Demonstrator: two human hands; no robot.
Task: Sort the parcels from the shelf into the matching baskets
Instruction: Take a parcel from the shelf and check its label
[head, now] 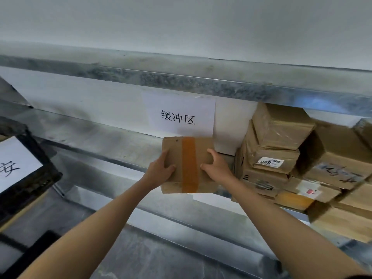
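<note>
I hold a flat brown cardboard parcel (189,150) with a strip of orange-brown tape down its middle, in front of the metal shelf (112,146). My left hand (161,172) grips its left edge. My right hand (216,167) grips its right side, fingers curled over the face. To the right, a pile of cardboard parcels (281,146) fills the shelf, some with white labels. A black basket (32,178) with a white handwritten paper sign stands at the left edge.
A white paper sign with three printed characters (179,115) hangs on the wall behind the shelf. The upper shelf beam (181,81) runs across above. A lower metal shelf (161,248) lies beneath my arms. A second dark basket edge (38,248) shows bottom left.
</note>
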